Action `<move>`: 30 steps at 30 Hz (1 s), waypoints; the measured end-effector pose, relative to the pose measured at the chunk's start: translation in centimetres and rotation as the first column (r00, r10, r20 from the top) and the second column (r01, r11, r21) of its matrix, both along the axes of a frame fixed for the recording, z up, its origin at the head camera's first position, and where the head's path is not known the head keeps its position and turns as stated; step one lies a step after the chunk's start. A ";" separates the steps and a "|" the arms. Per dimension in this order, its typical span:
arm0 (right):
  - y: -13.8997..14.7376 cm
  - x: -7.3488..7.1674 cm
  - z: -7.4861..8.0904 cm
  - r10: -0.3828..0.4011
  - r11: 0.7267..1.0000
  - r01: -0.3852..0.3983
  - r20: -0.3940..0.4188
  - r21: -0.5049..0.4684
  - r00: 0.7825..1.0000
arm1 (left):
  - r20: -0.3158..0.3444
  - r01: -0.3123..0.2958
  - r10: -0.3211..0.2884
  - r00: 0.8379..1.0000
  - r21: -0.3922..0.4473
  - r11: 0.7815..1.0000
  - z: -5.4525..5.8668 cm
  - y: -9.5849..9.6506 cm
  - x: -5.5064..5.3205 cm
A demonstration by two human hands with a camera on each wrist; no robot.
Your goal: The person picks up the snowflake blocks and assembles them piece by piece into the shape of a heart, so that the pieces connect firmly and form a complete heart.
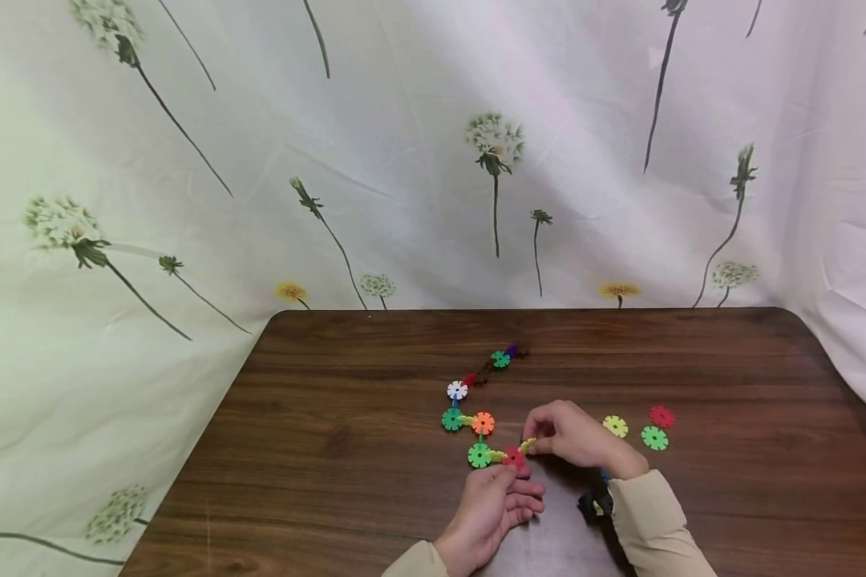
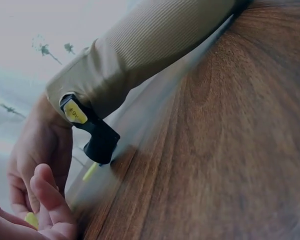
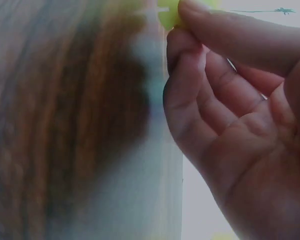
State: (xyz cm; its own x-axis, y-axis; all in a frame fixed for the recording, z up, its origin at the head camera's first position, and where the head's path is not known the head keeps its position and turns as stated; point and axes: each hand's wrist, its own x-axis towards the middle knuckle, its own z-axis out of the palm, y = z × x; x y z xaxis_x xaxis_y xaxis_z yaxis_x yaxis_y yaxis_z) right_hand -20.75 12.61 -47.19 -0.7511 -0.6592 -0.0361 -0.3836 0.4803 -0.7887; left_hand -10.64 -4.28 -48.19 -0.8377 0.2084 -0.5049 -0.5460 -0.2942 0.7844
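A zigzag chain of notched interlocking discs lies on the table, with a white disc [image 1: 457,390], an orange disc [image 1: 483,423] and a green disc [image 1: 479,455] among them. My left hand [image 1: 487,513] pinches the red disc [image 1: 513,456] at the chain's near end, its other fingers extended. Between thumb and forefinger, my right hand [image 1: 577,437] holds a yellow disc [image 1: 527,445] edge-on against the red one. The right wrist view shows that yellow disc [image 3: 169,19] at the fingertips, cut off by the top edge. Fingers hide part of the red disc.
Right of my right hand lie a loose yellow disc [image 1: 616,426], a red disc [image 1: 661,416] and a green disc [image 1: 654,437]. A black wrist camera [image 1: 595,506] hangs under the right sleeve. Behind the wooden table [image 1: 332,497] hangs a dandelion-print cloth [image 1: 404,160].
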 end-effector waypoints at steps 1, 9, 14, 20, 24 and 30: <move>0.0 0.0 0.0 0.001 1.000 -0.001 0.002 -0.002 1.000 | -0.001 0.001 -0.001 1.000 -0.004 1.000 -0.1 0.0 0.0; 0.0 0.0 0.1 0.023 1.000 -0.023 -0.008 -0.002 1.000 | 0.000 -0.017 0.017 1.000 -0.008 1.000 -0.1 0.0 0.0; 0.0 0.0 0.2 0.039 0.999 -0.039 -0.027 0.001 0.999 | 0.001 -0.025 0.025 1.000 0.002 1.000 -0.1 0.0 0.0; 0.0 0.0 0.4 0.048 0.999 -0.048 -0.014 0.004 0.999 | 0.001 -0.028 0.028 1.000 0.018 0.999 -0.1 0.0 0.0; 0.0 0.0 0.5 0.060 0.998 -0.060 -0.014 -0.011 0.998 | 0.005 -0.036 0.036 0.999 0.032 0.999 -0.1 0.0 0.1; 0.0 0.0 0.5 0.073 0.997 -0.073 -0.014 -0.019 0.997 | -0.004 -0.033 0.033 0.999 0.043 0.999 -0.2 -0.1 0.1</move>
State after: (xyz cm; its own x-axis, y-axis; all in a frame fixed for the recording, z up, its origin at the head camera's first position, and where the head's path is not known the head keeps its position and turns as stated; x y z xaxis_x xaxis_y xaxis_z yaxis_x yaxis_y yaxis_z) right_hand -20.77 12.61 -46.66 -0.7013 -0.7127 -0.0130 -0.4274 0.4351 -0.7925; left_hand -10.54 -4.37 -48.43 -0.8466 0.2023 -0.4923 -0.5320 -0.3456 0.7730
